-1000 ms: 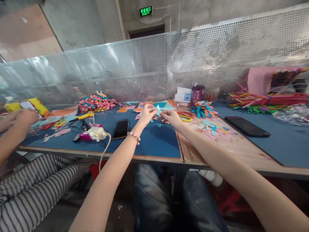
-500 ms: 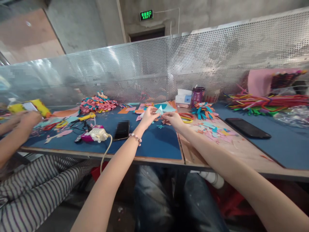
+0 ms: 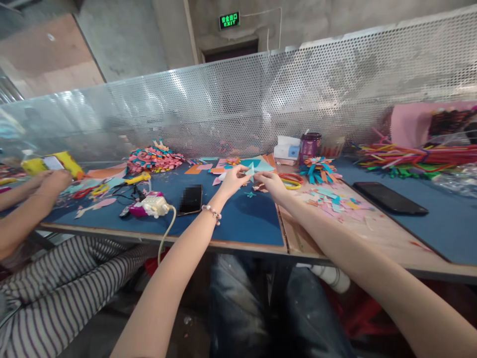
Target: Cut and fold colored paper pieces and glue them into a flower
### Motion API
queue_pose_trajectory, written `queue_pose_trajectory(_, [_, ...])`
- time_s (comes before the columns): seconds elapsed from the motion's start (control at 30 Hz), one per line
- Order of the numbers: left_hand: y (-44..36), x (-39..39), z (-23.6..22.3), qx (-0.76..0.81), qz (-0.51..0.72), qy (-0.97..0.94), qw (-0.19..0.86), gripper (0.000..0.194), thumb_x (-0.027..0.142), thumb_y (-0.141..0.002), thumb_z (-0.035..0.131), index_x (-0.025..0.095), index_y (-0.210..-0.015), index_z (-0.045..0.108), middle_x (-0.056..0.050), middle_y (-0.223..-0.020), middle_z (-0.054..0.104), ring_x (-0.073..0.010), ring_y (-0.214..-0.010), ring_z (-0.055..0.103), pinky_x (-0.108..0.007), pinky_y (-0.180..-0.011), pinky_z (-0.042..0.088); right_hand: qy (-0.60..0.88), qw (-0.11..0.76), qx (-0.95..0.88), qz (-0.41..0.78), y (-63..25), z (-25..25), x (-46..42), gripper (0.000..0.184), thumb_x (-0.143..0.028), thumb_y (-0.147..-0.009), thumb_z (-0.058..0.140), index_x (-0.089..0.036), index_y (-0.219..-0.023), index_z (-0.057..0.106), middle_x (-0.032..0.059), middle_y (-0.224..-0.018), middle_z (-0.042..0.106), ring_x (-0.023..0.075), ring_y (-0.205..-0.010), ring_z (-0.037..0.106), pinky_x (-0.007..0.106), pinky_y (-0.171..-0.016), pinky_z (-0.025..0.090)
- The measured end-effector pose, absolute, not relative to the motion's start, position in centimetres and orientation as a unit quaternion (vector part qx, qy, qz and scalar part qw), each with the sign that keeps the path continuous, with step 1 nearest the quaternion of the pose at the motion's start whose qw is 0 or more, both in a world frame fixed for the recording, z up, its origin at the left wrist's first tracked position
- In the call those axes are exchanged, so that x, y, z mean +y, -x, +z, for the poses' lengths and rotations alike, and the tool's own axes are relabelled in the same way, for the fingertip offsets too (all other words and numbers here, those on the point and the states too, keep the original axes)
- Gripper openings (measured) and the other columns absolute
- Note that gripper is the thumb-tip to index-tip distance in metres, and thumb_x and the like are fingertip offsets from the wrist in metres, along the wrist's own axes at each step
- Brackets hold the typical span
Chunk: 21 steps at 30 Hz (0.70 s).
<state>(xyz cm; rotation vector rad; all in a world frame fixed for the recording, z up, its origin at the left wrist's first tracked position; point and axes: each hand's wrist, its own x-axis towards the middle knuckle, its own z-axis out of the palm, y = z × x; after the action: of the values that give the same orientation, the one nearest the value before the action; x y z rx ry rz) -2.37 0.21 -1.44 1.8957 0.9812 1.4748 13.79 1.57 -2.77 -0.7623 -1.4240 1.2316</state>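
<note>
Between my two hands is a small piece of light blue folded paper point(image 3: 251, 169), held up just above the blue table mat point(image 3: 246, 223). My left hand point(image 3: 235, 181), with a beaded bracelet at the wrist, pinches its left side. My right hand point(image 3: 271, 183) has its fingers closed at the paper's right edge; the fingertips are partly hidden. A little teal paper star shape point(image 3: 249, 194) lies on the mat below them. Behind the hands lie flat teal and orange paper sheets point(image 3: 265, 162).
Paper scraps point(image 3: 335, 203) cover the board at right, near a black phone point(image 3: 389, 198). Scissors point(image 3: 290, 181), a tissue box point(image 3: 286, 150) and a purple cup point(image 3: 310, 146) stand behind. At left are a power strip point(image 3: 151, 206), another phone point(image 3: 191, 199) and a co-worker's hands point(image 3: 52, 184).
The light blue paper has turned and now shows a narrower shape between my fingers. My hands stay together in nearly the same place; the whole view has shifted slightly.
</note>
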Motion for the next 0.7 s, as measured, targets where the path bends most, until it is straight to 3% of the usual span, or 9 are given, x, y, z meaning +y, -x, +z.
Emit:
queue_pose_trajectory(0.13, [2.37, 0.18, -1.48, 0.351, 0.544, -0.701, 0.300, 0.023, 0.025, -0.076, 0.066, 0.014, -0.094, 0.060, -0.007, -0.094, 0.064, -0.0135, -0.079, 0.061, -0.026, -0.072, 0.048, 0.315, 0.541, -0.617, 0.476, -13.66, -2.95, 1.85, 0.020, -0.032, -0.067, 0.067, -0.015, -0.076, 0.063, -0.0009, -0.067, 0.060, 0.0092, -0.058, 0.056, 0.016, -0.042, 0.037])
queue_pose_trajectory(0.33, [2.43, -0.08, -1.30, 0.370, 0.536, -0.692, 0.311, 0.025, 0.024, -0.075, 0.066, 0.013, -0.097, 0.061, -0.007, -0.094, 0.065, -0.0130, -0.077, 0.061, -0.026, -0.071, 0.048, 0.329, 0.545, -0.612, 0.469, -13.45, -3.02, 1.77, 0.025, -0.036, -0.066, 0.067, -0.014, -0.079, 0.064, 0.0001, -0.067, 0.060, 0.0095, -0.057, 0.055, 0.016, -0.043, 0.036])
queue_pose_trajectory(0.7, [2.32, -0.19, -1.23, 0.366, 0.535, -0.688, 0.326, 0.023, 0.018, -0.074, 0.066, 0.015, -0.095, 0.059, -0.002, -0.080, 0.063, -0.0105, -0.067, 0.058, -0.024, -0.065, 0.046, 0.310, 0.547, -0.597, 0.497, -13.37, -2.58, 1.14, 0.019, -0.034, -0.065, 0.064, -0.016, -0.073, 0.060, -0.0020, -0.062, 0.058, 0.0091, -0.053, 0.052, 0.016, -0.040, 0.033])
